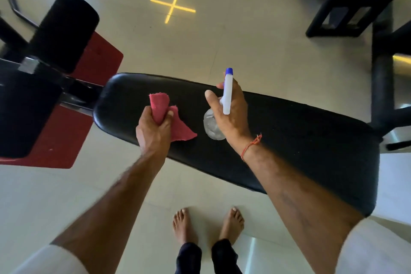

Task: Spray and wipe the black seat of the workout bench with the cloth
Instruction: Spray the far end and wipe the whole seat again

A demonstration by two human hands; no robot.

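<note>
- Black seat (278, 131): long padded bench top running from left-far to right-near across the middle of the view, above a pale tiled floor (244, 40).
- Left hand (155, 131): fingers closed in a fist around a bunched red cloth (165, 113). Cloth sticks up past the thumb, and a loose corner fans out to the right over the seat's left part. Can't tell if that corner touches the padding.
- Right hand (231, 113): wrapped around the neck of a spray bottle (224, 104), over the middle of the seat. Thumb is stuck out to the left, off the bottle.
- Bottle: white sprayer head with blue nozzle tip pointing to the far side, clear round body below the palm, just right of the cloth corner.
- Red thread band (251, 147) on the right wrist.
- Left of the seat: black roller pad (64, 31) and red frame plate (97, 60).
- Far right: other black gym equipment (347, 6).
- Yellow cross mark (173, 5) on the floor beyond the bench.
- Bare feet (209, 224) on the floor at the near side of the seat.
</note>
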